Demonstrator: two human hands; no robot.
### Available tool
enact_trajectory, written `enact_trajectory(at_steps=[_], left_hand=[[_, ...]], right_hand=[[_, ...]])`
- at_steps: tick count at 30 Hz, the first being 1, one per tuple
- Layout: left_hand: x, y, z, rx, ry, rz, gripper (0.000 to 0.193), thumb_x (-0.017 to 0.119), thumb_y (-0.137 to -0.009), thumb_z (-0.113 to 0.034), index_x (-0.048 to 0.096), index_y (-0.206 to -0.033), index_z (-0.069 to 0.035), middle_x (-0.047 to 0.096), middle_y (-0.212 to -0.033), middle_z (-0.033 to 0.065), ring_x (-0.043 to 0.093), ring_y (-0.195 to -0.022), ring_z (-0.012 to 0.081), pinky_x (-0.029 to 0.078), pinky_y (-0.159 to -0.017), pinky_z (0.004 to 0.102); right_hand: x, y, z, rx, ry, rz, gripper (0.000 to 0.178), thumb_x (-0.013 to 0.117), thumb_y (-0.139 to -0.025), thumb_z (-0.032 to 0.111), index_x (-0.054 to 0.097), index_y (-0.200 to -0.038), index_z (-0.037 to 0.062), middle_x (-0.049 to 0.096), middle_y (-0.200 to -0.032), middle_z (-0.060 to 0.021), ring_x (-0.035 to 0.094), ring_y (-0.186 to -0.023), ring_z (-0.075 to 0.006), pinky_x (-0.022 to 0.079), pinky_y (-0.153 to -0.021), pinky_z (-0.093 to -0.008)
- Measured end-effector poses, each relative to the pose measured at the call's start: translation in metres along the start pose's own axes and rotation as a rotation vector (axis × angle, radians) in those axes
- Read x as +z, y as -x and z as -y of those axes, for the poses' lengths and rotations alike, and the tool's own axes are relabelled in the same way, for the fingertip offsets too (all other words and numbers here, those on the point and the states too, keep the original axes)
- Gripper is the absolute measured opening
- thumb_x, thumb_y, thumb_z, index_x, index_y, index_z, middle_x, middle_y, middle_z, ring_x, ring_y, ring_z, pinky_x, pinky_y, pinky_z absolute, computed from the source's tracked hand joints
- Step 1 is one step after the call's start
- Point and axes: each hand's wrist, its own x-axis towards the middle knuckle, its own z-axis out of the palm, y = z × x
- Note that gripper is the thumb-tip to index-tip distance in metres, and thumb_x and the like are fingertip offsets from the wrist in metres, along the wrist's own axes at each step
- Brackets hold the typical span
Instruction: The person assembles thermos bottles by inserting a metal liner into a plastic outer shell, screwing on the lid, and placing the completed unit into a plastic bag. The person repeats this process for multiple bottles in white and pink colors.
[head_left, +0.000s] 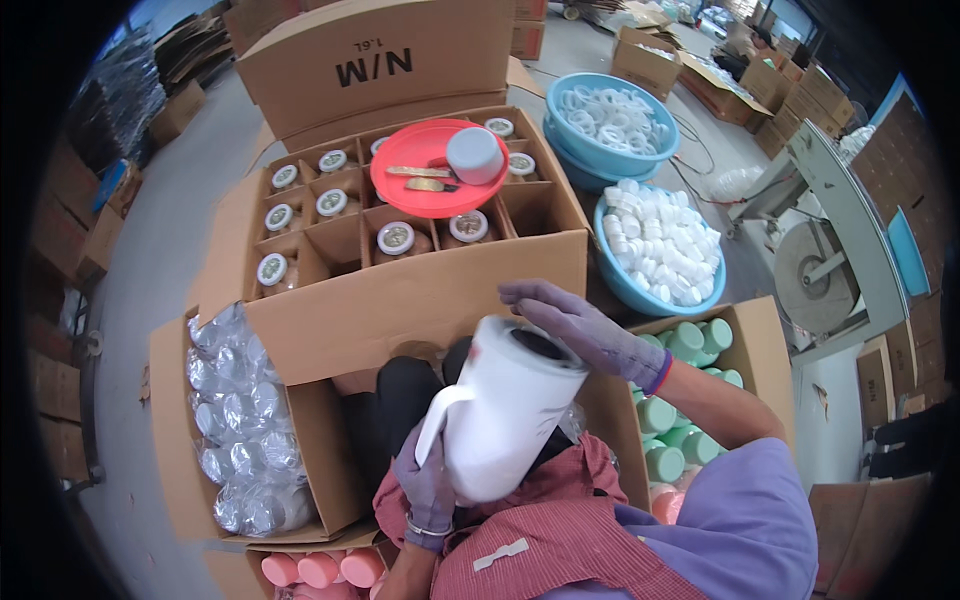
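A large white jug (pixel 508 420) with a side handle and a dark open mouth is tilted over my lap. My left hand (pixel 428 487), in a grey-purple glove, grips it low down, below the handle. Beside the jug's rim is my right hand (pixel 590 332), gloved too, its fingers stretched out and holding nothing. Whether its palm touches the rim, I cannot tell. In front stands an open divided carton (pixel 430 285) with several white-ringed round tops in its compartments. A red plastic lid or tray (pixel 425 205) lies across the dividers, bearing a grey-blue cup (pixel 474 155) and small tools.
At the right are a blue basin (pixel 612 290) of white caps and another basin (pixel 560 150) of clear rings. Open cartons flank me: clear-wrapped parts (pixel 240 430) on the left, green containers (pixel 665 462) on the right, pink ones (pixel 318 570) low at the left.
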Motion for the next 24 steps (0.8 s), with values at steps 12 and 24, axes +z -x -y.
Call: enact_trajectory(at_steps=[12,24], left_hand=[[-0.062,-0.045,-0.038,-0.393,-0.089,0.663,0.052,0.056,-0.077,-0.006,0.063,-0.127,0.005,0.068,-0.089,0.0006,0.058,-0.073,0.0077,0.049,-0.067,0.0233],[-0.061,-0.060,-0.005,-0.370,0.079,0.945,0.050,0.061,-0.071,-0.009,0.066,-0.119,0.002,0.069,-0.093,0.0004,0.063,-0.077,0.0077,0.051,-0.064,0.0214]], right_hand=[[0.029,0.008,0.012,-0.221,0.538,0.645,0.023,0.061,-0.095,0.015,0.064,-0.118,0.0104,0.057,-0.107,-0.0115,0.060,-0.101,-0.0270,0.049,-0.088,-0.0376],[0.050,0.013,0.032,-0.976,1.339,0.813,0.026,0.061,-0.085,0.022,0.054,-0.108,0.0126,0.055,-0.086,-0.0013,0.062,-0.078,-0.0169,0.047,-0.066,-0.0340]])
